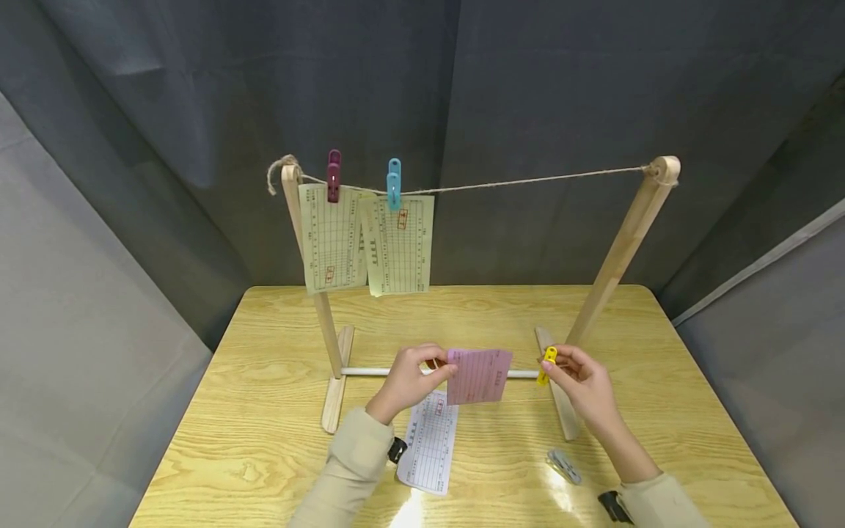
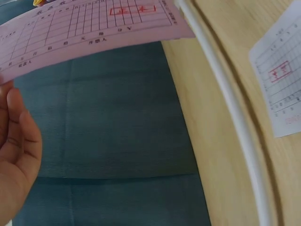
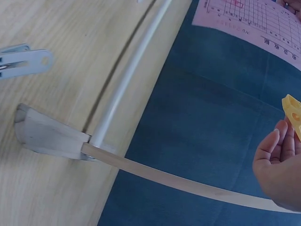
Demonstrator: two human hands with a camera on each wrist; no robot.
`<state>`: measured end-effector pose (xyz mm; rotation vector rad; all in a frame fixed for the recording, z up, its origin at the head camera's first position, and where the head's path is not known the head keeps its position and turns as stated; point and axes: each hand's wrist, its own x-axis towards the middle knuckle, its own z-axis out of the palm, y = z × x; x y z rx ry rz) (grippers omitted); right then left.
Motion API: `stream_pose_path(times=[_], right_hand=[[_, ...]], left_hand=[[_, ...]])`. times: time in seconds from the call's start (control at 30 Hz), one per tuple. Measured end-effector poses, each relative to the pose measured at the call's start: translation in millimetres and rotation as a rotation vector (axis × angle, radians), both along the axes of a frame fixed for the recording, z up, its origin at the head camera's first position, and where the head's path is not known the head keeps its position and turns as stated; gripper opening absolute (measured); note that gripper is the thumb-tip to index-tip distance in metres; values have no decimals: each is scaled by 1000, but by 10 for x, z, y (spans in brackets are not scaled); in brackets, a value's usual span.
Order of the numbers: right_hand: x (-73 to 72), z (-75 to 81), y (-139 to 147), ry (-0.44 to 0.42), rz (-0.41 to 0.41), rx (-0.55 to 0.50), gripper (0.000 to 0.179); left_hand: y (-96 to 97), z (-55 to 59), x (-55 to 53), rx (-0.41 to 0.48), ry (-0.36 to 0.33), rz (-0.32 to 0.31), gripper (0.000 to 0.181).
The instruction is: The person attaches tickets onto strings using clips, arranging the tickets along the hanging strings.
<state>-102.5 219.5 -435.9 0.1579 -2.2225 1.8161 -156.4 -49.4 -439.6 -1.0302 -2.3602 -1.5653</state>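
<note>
My left hand [image 1: 416,378] pinches the left edge of a pink printed slip [image 1: 479,377], lifted in front of the rack's white crossbar. In the left wrist view the slip [image 2: 94,33] shows a red boxed stamp. A yellow clothespin [image 1: 547,365] is held between thumb and fingers of my right hand [image 1: 587,385], to the right of the slip and apart from it. The right wrist view shows this clothespin [image 3: 293,112] at the fingertips. Below the left hand a white printed slip [image 1: 430,447] lies on the table, partly covered by the forearm.
A wooden rack carries a twine line [image 1: 521,181] between two posts. Two yellowish slips [image 1: 399,246] hang at its left, under a maroon clothespin [image 1: 334,176] and a blue clothespin [image 1: 394,183]. A grey clothespin [image 1: 563,467] lies on the table near the right forearm.
</note>
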Motion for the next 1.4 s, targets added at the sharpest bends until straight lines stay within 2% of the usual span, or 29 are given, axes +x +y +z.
stream_pose_path(times=[0.27, 0.5, 0.73, 0.9, 1.03, 1.23, 1.4], right_hand=[[-12, 55, -4, 23, 6, -51, 14], [6, 104, -3, 52, 32, -120, 22], [-2, 202, -22, 92, 31, -148, 22], [-35, 274, -22, 129, 31, -137, 22], [-81, 334, -19, 165, 42, -123, 21], [-153, 436, 5, 230, 105, -130, 21], [-194, 516, 23, 263, 148, -138, 22]], left_hand=[[20, 168, 5, 40, 31, 20, 6], [32, 258, -8, 113, 89, 53, 5], [27, 379, 0, 155, 124, 75, 8], [17, 445, -4, 177, 119, 77, 13], [2, 488, -8, 186, 130, 78, 10], [-7, 571, -17, 220, 180, 39, 6], [-9, 633, -28, 238, 209, 36, 5]])
